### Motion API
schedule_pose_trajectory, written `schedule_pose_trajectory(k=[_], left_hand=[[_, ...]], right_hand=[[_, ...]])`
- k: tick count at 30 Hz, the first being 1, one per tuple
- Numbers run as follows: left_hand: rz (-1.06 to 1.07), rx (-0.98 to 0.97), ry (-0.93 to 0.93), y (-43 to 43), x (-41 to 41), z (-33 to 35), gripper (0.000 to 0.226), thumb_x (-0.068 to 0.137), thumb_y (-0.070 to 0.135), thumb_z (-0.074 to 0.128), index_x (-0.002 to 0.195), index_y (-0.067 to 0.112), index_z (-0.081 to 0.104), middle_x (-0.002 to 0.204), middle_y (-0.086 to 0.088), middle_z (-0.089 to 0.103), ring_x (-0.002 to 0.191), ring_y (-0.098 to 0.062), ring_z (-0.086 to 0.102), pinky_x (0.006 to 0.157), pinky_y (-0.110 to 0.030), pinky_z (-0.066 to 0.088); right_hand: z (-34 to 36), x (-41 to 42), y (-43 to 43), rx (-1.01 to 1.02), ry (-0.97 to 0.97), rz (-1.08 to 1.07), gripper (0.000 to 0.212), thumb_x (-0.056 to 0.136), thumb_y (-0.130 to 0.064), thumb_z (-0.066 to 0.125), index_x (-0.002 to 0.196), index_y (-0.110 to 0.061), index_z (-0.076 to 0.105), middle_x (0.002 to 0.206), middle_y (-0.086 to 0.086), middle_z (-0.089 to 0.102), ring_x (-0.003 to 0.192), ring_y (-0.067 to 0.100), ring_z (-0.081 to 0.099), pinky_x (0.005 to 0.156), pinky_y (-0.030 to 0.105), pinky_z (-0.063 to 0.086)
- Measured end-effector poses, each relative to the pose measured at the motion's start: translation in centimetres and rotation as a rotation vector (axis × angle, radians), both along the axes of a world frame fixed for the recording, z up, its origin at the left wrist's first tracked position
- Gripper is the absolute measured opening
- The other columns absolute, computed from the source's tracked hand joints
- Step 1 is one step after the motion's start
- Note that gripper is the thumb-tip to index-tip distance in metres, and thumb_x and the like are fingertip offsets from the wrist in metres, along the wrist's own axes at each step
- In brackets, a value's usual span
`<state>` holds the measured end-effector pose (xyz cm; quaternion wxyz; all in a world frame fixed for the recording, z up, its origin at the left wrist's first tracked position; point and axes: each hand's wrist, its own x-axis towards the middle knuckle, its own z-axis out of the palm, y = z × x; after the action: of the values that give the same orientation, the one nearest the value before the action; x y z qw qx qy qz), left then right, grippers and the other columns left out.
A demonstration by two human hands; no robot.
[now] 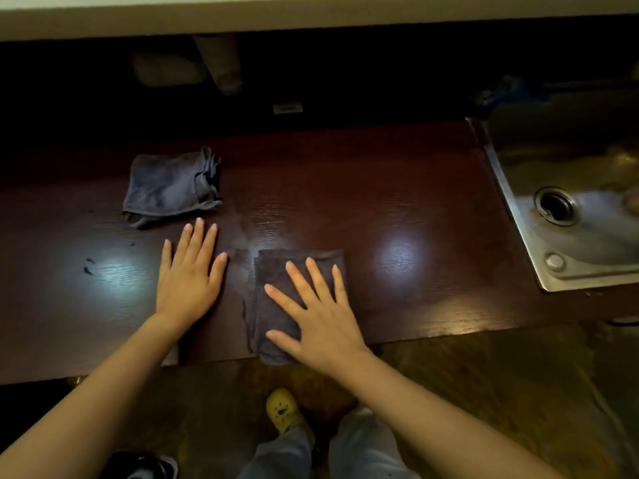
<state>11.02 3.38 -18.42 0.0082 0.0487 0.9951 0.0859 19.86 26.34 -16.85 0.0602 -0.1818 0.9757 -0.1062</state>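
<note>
Dim, warm cast. White glare spots on countertop [432,202] at 9 and 3 o'clock; black at 12. Poor contrast on dark cloth [273,312]. Soft, edges bowed.

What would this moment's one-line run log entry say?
right hand: flat on folded cloth | left hand: flat on counter beside it | second cloth: behind left hand, untouched

- Bench [397,188]: dark wood grain, glossy, mirroring lamp glare.
- Folded cloth [276,292] and second cloth [166,188] at 10 o'clock: soft, matt, perhaps microfibre.
- Sink [584,236]: brushed metal, shiny.
</note>
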Motion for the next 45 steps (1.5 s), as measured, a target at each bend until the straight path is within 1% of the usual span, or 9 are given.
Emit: schedule_pose_trajectory(k=[11, 14, 22, 27, 29, 32, 36, 40, 45], left_hand=[[0.042, -0.038, 0.015, 0.2, 0.7, 0.2, 0.058, 0.092, 0.048, 0.018, 0.145, 0.023, 0.02, 0.156, -0.001, 0.019, 0.143, -0.013, 0.006, 0.117, -0.045, 0.008], [0.044, -0.042, 0.013, 0.1, 0.8, 0.2, 0.058, 0.093, 0.048, 0.018, 0.146, 0.024, 0.019, 0.156, 0.0, 0.017, 0.144, -0.013, 0.005, 0.117, -0.044, 0.007], [0.039, -0.017, -0.001, 0.0, 0.8, 0.0, 0.058, 0.092, 0.047, 0.014, 0.145, 0.025, 0.008, 0.156, 0.002, 0.01, 0.144, -0.013, 0.001, 0.117, -0.044, 0.004], [0.035, -0.011, 0.007, 0.2, 0.7, 0.3, 0.059, 0.092, 0.046, 0.014, 0.145, 0.02, 0.013, 0.155, -0.002, 0.014, 0.143, -0.016, 0.004, 0.117, -0.047, 0.007], [0.069, 0.025, -0.015, 0.8, 0.7, 0.5, 0.061, 0.091, 0.047, 0.011, 0.145, 0.019, 0.012, 0.156, -0.002, 0.009, 0.143, -0.014, -0.003, 0.117, -0.047, 0.001], [0.2, 0.198, -0.059, 3.6, 0.1, 1.1, 0.061, 0.09, 0.045, 0.013, 0.146, 0.021, 0.013, 0.158, -0.001, 0.004, 0.14, -0.007, -0.012, 0.114, -0.044, -0.011], [0.155, 0.235, -0.027, 9.3, -0.8, 1.7, 0.06, 0.092, 0.044, 0.018, 0.147, 0.021, 0.011, 0.158, -0.003, 0.004, 0.14, -0.007, -0.012, 0.115, -0.037, -0.009], [0.156, 0.162, -0.004, 11.7, -2.4, 1.3, 0.059, 0.096, 0.041, 0.025, 0.147, 0.018, 0.008, 0.158, -0.007, 0.003, 0.145, -0.018, -0.004, 0.118, -0.041, -0.003], [0.147, 0.051, 0.008, 12.0, -2.4, 0.7, 0.064, 0.09, 0.052, 0.012, 0.146, 0.021, 0.014, 0.157, -0.006, 0.01, 0.145, -0.017, -0.001, 0.118, -0.044, -0.001]], right_hand=[[-0.6, -20.8, -2.4, 0.042, -0.018, -0.138, 0.065, 0.086, -0.069, 0.024, 0.145, -0.044, 0.013, 0.161, 0.006, -0.001, 0.146, 0.033, -0.01, 0.112, 0.06, -0.012], [-0.4, -19.8, -3.1, 0.031, 0.011, -0.129, 0.064, 0.088, -0.066, 0.022, 0.146, -0.04, 0.011, 0.16, 0.008, 0.0, 0.145, 0.034, -0.01, 0.112, 0.06, -0.011], [-1.1, -7.3, -3.1, -0.012, 0.13, 0.033, 0.064, 0.087, -0.064, 0.029, 0.145, -0.038, 0.022, 0.158, 0.008, 0.016, 0.146, 0.034, 0.007, 0.114, 0.06, 0.001], [-0.7, -12.1, -3.5, -0.023, 0.062, -0.03, 0.062, 0.087, -0.065, 0.024, 0.145, -0.042, 0.017, 0.16, 0.005, 0.006, 0.147, 0.032, -0.005, 0.113, 0.056, -0.012], [-0.6, -16.0, -4.0, -0.021, 0.025, -0.071, 0.062, 0.088, -0.065, 0.022, 0.145, -0.042, 0.013, 0.16, 0.004, -0.001, 0.146, 0.031, -0.012, 0.112, 0.056, -0.016], [-0.4, -20.6, -4.6, -0.008, 0.014, -0.105, 0.062, 0.089, -0.064, 0.023, 0.146, -0.041, 0.013, 0.161, 0.006, 0.001, 0.146, 0.032, -0.01, 0.112, 0.057, -0.013], [-0.6, -21.8, -4.0, -0.012, 0.035, -0.113, 0.062, 0.089, -0.065, 0.023, 0.146, -0.042, 0.013, 0.161, 0.004, 0.004, 0.146, 0.03, -0.007, 0.114, 0.056, -0.01], [-0.6, -22.5, 1.4, -0.027, 0.054, -0.22, 0.061, 0.088, -0.064, 0.028, 0.145, -0.041, 0.019, 0.16, 0.003, 0.008, 0.147, 0.029, -0.003, 0.115, 0.056, -0.006], [-0.8, -23.5, 13.2, 0.035, 0.04, -0.445, 0.063, 0.087, -0.066, 0.027, 0.144, -0.043, 0.018, 0.16, 0.002, 0.009, 0.147, 0.028, 0.0, 0.115, 0.057, -0.001]])
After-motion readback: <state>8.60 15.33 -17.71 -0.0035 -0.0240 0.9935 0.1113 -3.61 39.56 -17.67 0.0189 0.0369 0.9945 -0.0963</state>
